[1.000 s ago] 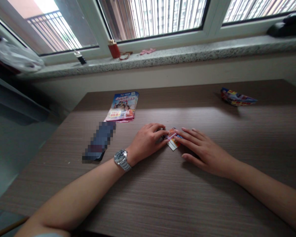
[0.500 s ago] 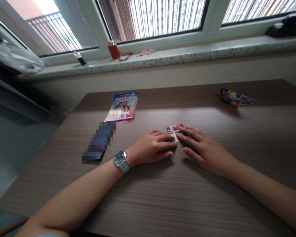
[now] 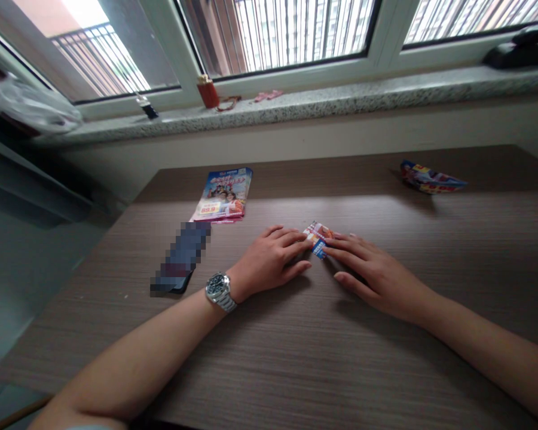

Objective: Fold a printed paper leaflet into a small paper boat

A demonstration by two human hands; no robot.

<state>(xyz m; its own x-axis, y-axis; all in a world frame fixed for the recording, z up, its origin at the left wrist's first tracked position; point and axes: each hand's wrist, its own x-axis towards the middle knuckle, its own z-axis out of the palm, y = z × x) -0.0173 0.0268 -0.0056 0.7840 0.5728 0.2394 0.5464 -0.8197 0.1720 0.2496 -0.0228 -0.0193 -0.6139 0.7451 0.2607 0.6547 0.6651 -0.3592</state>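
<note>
Paper: small folded pc [image 3: 319, 243], flat on the table [image 3: 269, 358], right btwn the 2 hands; call it clock centre, window [image 3: 296, 36] at 12, and we see white, pink, yellow & blue print
L hand: in from 8 o'clock [image 3: 278, 260], fingers bent & only slightly fanned, tips down at the paper's near-left edge, thumb apart from it, no pinch
R hand: over at 4 o'clock [image 3: 372, 272], fingers loosely spread, tips on the paper's right side, thumb held wide & clear of it
Watch: silver, on the L wrist [image 3: 219, 288], dial up, abt 8 o'clock
Flyers: neat-ish stack at 10 o'clock [image 3: 222, 194], 89.9 on the top one
Dark slab: 9 o'clock [image 3: 182, 257], pixelated, can't tell more, just below the stack
Folded shape: out at 2 o'clock [image 3: 430, 178], colourful print, well apart from both hands
Sill: speckled stone [image 3: 341, 101], w/ a red item nr 11 o'clock [image 3: 207, 94]
</note>
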